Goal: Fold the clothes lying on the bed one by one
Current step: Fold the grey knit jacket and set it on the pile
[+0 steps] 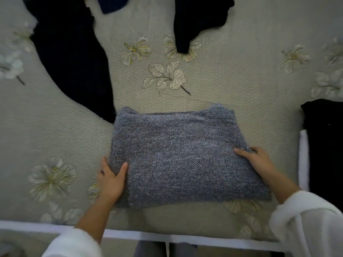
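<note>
Here, left hand, right hand on sweater.

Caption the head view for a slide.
A folded grey knit garment gripped at its side edges by the left hand and right hand on a floral bedspread; dark clothes lie beyond.

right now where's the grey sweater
Head view: grey sweater near-centre on the bed, held by left hand and right hand, dark garment at its far-left corner.

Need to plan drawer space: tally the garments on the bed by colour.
Grey-blue knitted garment, folded: 1
Black cloth garments: 3, at left, top middle, right edge
Dark blue cloth piece at top edge: 1
White strip at right: unclear, uncounted
Total: 5
</note>
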The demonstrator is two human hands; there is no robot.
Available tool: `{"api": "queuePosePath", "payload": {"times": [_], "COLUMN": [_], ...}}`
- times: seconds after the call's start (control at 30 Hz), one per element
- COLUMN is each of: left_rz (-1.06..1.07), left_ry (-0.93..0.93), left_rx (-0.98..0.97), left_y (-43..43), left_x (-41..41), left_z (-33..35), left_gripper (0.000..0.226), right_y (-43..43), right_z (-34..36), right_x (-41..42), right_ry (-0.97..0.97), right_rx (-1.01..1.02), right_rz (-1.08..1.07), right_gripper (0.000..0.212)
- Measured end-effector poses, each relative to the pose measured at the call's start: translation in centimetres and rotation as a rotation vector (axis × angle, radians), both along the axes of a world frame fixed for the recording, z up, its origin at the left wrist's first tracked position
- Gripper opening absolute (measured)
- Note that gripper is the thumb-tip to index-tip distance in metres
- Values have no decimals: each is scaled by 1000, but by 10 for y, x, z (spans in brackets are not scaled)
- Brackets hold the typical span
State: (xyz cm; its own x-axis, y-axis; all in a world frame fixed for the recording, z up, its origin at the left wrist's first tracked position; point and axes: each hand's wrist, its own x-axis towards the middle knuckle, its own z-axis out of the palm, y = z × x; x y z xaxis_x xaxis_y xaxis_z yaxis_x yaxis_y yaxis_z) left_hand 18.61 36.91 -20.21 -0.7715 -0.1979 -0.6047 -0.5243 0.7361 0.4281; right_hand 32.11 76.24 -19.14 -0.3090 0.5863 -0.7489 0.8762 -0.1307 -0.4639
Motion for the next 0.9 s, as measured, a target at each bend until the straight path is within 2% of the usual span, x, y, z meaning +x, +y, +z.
{"api": "queuePosePath", "payload": {"times": [0.1,0.2,0.27,0.4,0.53,0.57,0.7,0.9], "left_rz": [252,312,229,32,-168,-212,-392,-674], "left_ry": [-127,-224,-180,-68,-64,-75,-53,18], "left_rx": [191,271,279,286,345,351,308,358], "left_y": [-4,-8,-7,6,15,16,22,70], "left_x": [-12,-24,-27,-22,-5,0,15,31], "left_z": [2,20,38,80,116,124,150,187], "left_gripper": [64,34,24,13,21,27,44,24], "right_y": [0,-6,-15,-42,-78,-85,-105,-108], "right_z": [6,21,40,79,116,123,151,185], "right_x": [-6,-9,-5,16,50,60,108,168], "right_ry": [0,13,54,118,172,178,209,191], "right_rx": [-94,4,61,151,179,191,241,309], "right_rz": [-21,-27,0,126,140,123,-2,-182], "right_gripper": [26,14,8,16,11,6,12,11]}}
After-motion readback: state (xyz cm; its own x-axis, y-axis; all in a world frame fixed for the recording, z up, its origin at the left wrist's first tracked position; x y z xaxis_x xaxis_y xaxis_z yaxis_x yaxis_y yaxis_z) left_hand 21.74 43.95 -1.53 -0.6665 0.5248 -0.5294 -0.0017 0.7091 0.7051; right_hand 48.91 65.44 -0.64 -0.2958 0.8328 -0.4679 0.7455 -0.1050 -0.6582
